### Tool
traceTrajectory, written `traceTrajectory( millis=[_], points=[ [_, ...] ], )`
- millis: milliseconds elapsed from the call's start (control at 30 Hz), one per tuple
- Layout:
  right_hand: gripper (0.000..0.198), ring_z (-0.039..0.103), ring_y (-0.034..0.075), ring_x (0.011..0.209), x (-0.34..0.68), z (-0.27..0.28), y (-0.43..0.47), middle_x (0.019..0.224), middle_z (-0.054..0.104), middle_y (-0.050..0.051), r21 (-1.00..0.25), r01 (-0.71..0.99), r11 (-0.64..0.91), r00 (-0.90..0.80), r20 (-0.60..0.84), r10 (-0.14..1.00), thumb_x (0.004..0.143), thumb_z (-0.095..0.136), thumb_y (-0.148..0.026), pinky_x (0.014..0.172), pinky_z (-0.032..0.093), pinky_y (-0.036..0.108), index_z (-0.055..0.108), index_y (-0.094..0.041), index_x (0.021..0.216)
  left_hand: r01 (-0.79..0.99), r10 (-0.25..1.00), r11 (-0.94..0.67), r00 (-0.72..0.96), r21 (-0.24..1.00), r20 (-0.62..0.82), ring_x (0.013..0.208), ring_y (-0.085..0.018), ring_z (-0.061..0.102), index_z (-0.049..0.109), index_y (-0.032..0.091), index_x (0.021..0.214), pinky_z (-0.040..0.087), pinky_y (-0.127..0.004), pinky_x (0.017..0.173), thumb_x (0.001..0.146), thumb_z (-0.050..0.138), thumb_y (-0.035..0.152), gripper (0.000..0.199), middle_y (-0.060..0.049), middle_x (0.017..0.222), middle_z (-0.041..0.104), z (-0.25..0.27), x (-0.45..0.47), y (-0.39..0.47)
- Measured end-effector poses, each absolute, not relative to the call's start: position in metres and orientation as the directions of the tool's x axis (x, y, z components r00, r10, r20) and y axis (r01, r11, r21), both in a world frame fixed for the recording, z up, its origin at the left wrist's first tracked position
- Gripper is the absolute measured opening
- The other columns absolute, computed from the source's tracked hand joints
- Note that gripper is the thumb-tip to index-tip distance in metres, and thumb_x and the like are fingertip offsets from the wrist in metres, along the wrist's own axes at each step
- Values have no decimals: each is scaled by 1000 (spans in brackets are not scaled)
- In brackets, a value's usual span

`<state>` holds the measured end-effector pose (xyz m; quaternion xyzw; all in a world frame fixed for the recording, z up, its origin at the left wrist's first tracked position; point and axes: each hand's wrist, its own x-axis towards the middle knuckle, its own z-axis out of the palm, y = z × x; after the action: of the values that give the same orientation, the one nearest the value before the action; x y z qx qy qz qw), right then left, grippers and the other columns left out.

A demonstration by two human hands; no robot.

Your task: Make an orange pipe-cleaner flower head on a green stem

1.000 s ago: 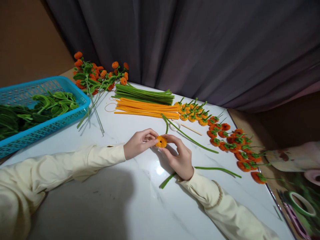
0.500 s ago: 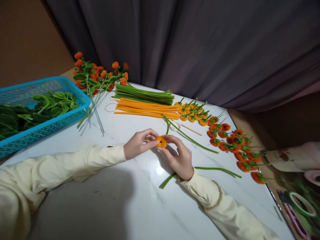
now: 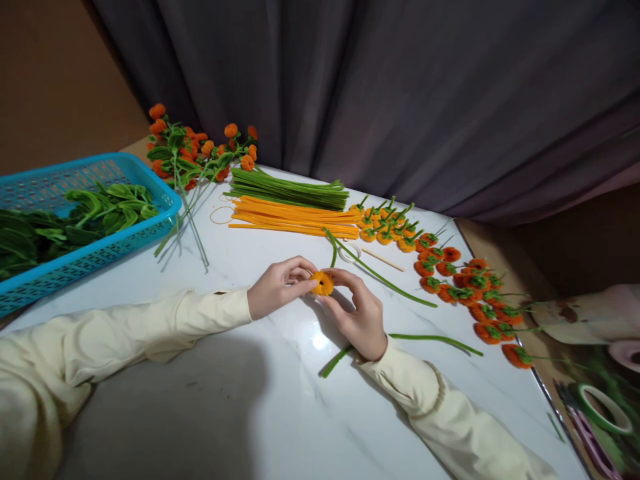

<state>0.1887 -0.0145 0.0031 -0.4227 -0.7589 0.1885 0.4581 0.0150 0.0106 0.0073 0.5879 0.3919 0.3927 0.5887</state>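
Note:
Between my two hands is a small orange-yellow pipe-cleaner flower head (image 3: 323,283) with a dark hole at its centre. My left hand (image 3: 277,287) pinches its left edge, the thumb lying on the front. From the other side my right hand (image 3: 361,313) holds the right edge between thumb and fingertips. Under my right wrist a green pipe cleaner (image 3: 435,338) runs across the white table (image 3: 295,413). Another bent green pipe cleaner (image 3: 380,273) lies just beyond the fingers, beside a small white ring (image 3: 349,252) and a thin wooden stick (image 3: 383,259).
Bundles of green pipe cleaners (image 3: 285,189) and orange pipe cleaners (image 3: 295,217) lie at the back. Yellow flower heads (image 3: 385,223) and orange-red flower heads (image 3: 473,283) line the right. A blue basket (image 3: 115,233) holds green leaves; stemmed flowers (image 3: 193,150) lie behind. Scissors (image 3: 593,443) and green tape (image 3: 605,407) are lower right.
Almost nothing differs. Both hands keep the flower head in the same place, with only a very slight shift of the flower and fingers.

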Motion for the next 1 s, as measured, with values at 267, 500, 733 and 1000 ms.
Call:
traceTrajectory(
  millis=[267,500,733,1000],
  points=[
    [38,59,17,90,188,2,-15,112,59,8,-681,437,588,-200,564,801,78,62,-17,82,52,33,49,-22,114,-83,921,108,383,991,-69,66,-14,59,54,13,94,43,-25,61,73,63,34,31,-5,76,65,5,16,12],
    [33,59,18,94,187,4,-15,109,60,8,-668,441,599,-196,580,791,79,61,-17,83,52,34,51,-21,110,-73,922,104,382,992,-68,65,-14,58,53,12,92,44,-25,61,74,62,35,31,-5,73,66,7,15,12],
    [27,59,19,98,188,3,-14,106,62,8,-640,455,620,-215,596,773,81,58,-19,84,51,35,52,-20,107,-93,920,80,391,992,-37,66,-13,58,52,13,93,44,-24,60,77,59,34,28,-4,75,65,6,15,11],
    [31,57,21,103,188,4,-14,109,61,10,-616,440,653,-231,625,745,81,55,-13,87,49,39,51,-21,111,-117,914,117,402,986,-60,60,-12,59,50,13,100,45,-22,56,76,60,31,31,-3,70,65,9,16,13]
  ],
)
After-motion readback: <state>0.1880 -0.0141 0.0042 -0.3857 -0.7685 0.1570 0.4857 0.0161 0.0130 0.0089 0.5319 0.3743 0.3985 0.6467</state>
